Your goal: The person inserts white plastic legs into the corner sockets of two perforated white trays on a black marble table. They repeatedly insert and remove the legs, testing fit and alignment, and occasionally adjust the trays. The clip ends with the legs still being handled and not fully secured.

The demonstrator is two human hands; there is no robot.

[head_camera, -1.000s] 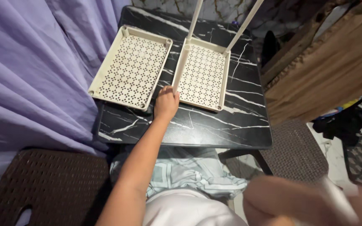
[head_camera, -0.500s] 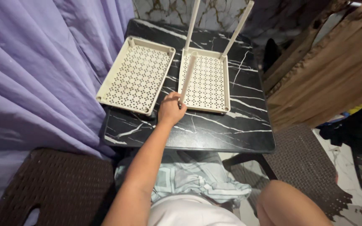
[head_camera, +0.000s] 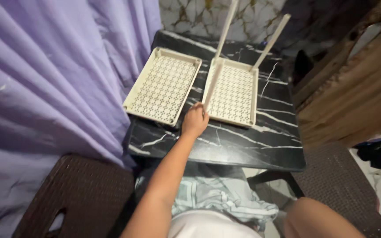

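I see my left hand [head_camera: 195, 121] closed around the lower end of a cream plastic post [head_camera: 213, 86], which leans over the near left corner of the right shelf tray [head_camera: 233, 90]. This tray lies near the middle of the black marble surface [head_camera: 243, 141] and already carries two upright posts [head_camera: 270, 42] at its far corners, so I judge about half of the posts are set. The left shelf tray [head_camera: 163, 84], beside it at the left edge, has no posts yet. The right hand is not visible. A purple curtain [head_camera: 45, 75] hangs at the left.
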